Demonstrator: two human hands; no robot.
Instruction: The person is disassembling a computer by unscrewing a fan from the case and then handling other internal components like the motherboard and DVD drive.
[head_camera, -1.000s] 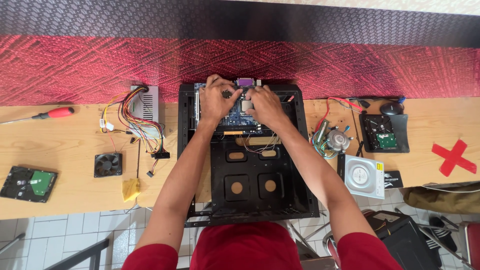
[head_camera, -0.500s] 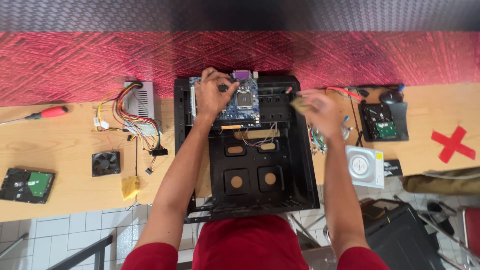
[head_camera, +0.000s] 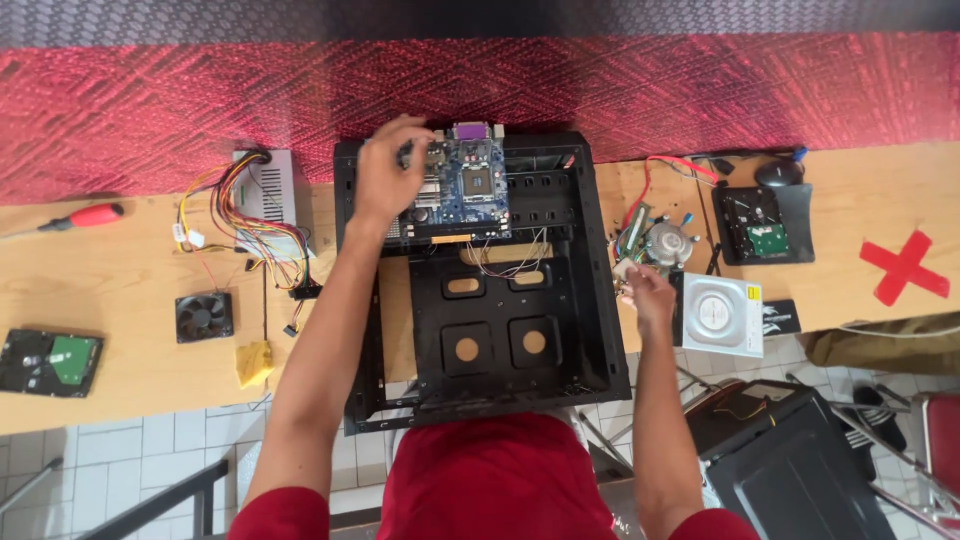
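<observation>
Head view: motherboard (head_camera: 465, 185) seated at the far end of your open case (head_camera: 590, 300), nothing else fitted.
Your left hand (head_camera: 390, 175) hovers loosely curled over its left edge; right hand (head_camera: 648, 295), fingers half-open, reaches the parts right of the case.

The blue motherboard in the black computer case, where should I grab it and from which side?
Grip the blue motherboard by its bare long edges, coming straight down from above: it lies flat in the open-topped black computer case, walled on all sides. The left hand is already over its left edge; the right hand is outside the case. Avoid the central socket.
</observation>
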